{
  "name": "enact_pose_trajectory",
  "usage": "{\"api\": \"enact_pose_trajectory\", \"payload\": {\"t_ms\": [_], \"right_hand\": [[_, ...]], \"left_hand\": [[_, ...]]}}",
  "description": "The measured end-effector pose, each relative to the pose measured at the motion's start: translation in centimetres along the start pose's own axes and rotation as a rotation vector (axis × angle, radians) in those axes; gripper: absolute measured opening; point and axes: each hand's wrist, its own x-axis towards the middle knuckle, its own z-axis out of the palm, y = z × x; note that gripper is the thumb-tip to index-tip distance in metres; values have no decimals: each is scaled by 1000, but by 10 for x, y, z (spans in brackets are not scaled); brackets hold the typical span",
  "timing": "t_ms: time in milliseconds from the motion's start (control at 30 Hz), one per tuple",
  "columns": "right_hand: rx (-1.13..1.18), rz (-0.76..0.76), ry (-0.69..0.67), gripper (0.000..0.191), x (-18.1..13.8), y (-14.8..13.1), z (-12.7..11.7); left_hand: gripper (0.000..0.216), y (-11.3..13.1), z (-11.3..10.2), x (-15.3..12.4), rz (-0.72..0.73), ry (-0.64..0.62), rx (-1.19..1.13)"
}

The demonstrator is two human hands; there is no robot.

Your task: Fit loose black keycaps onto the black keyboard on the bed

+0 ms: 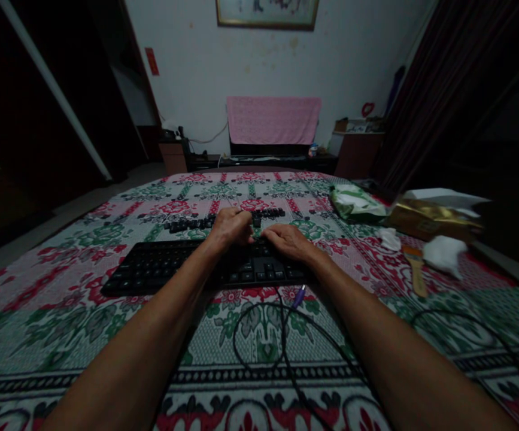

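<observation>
A black keyboard point(151, 266) lies on the patterned cloth in front of me, its keys facing up. My left hand point(233, 226) is closed in a fist-like pinch above the keyboard's far edge, right of its middle; what its fingertips hold is hidden. Over the far right part of the keyboard, my right hand point(288, 240) is curled with its fingers close together, gripping the edge there. Loose black keycaps point(191, 224) lie in an uneven row just beyond the keyboard, partly covered by my left hand.
A black cable point(281, 353) with a purple plug point(299, 296) loops on the near side. To the right are a wooden-handled brush point(417, 275), crumpled white tissue point(444, 254), a green-white packet point(358, 202) and a golden tissue box point(434, 216). The patterned cloth point(79, 335) covers the table.
</observation>
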Motion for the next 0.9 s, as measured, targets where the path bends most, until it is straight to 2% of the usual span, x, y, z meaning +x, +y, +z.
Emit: {"api": "enact_pose_trajectory", "payload": {"t_ms": [100, 267, 467, 633, 800, 900], "right_hand": [[90, 20, 1, 23, 1, 0, -2], [276, 45, -3, 29, 3, -8, -10], [403, 14, -60, 23, 5, -16, -9], [494, 147, -29, 22, 8, -18, -5], [574, 330, -3, 18, 10, -24, -9], [602, 367, 42, 17, 11, -24, -9]], "left_hand": [[13, -1, -2, 1, 25, 16, 2], [17, -5, -1, 3, 44, 78, 33], [18, -1, -1, 3, 92, 115, -70], [17, 4, 1, -2, 174, 165, -123], [17, 0, 5, 0, 281, 146, -94], [17, -4, 8, 2, 337, 144, -97]]}}
